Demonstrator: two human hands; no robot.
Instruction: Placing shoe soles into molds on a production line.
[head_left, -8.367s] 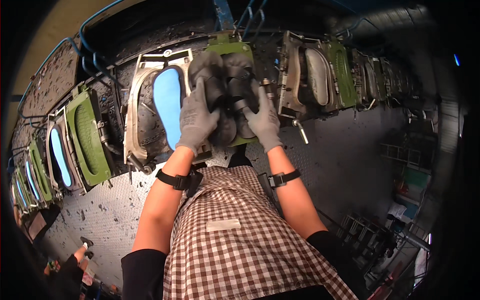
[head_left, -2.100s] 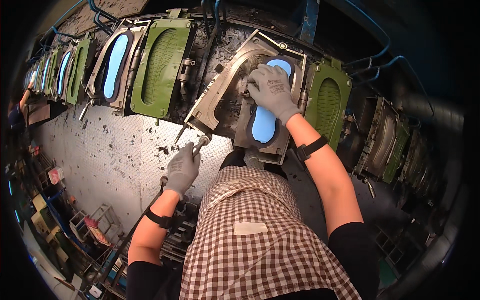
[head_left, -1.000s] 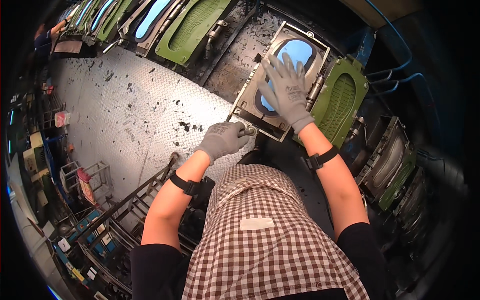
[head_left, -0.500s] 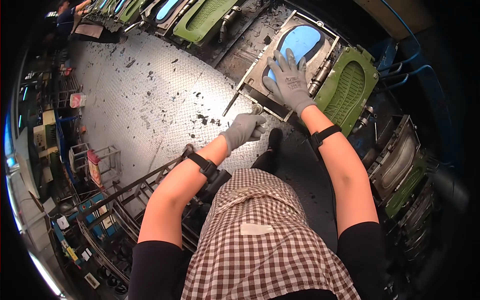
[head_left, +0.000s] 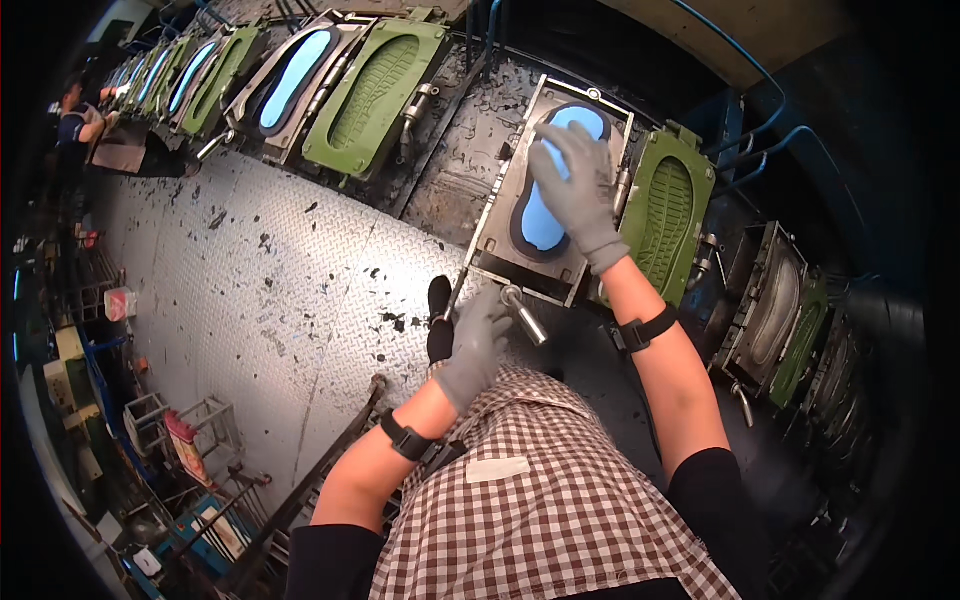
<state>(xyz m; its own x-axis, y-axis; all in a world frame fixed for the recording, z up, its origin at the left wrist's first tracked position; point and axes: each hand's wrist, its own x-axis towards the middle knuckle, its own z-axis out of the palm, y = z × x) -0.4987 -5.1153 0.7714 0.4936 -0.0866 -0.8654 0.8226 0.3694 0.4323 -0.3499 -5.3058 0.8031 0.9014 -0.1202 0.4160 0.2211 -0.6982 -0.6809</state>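
A sole mould [head_left: 496, 235] lies opened in front of me, with a blue insole-shaped piece [head_left: 541, 222] on a black sole-shaped base in its cavity. My right hand [head_left: 582, 190], in a grey glove, is over the middle of the blue piece with its fingers apart; whether it touches is unclear. My left hand [head_left: 472, 345], gloved too, is beside the mould's front metal handle [head_left: 530, 322], fingers loosely stretched and not around it. The green mould lid [head_left: 665, 215] with a tread pattern lies hinged open to the right.
More opened moulds with green lids [head_left: 375, 95] line the far left, several with blue pieces. Another mould [head_left: 768, 305] stands at the right. Dark scraps litter the metal floor [head_left: 270, 260]. A metal rack [head_left: 330, 440] is at my left. A person [head_left: 80, 125] works far left.
My left hand has let go of the handle and drawn back toward me. The handle now points toward my apron. My right hand appears raised from its flat position on the blue piece. The view has shifted.
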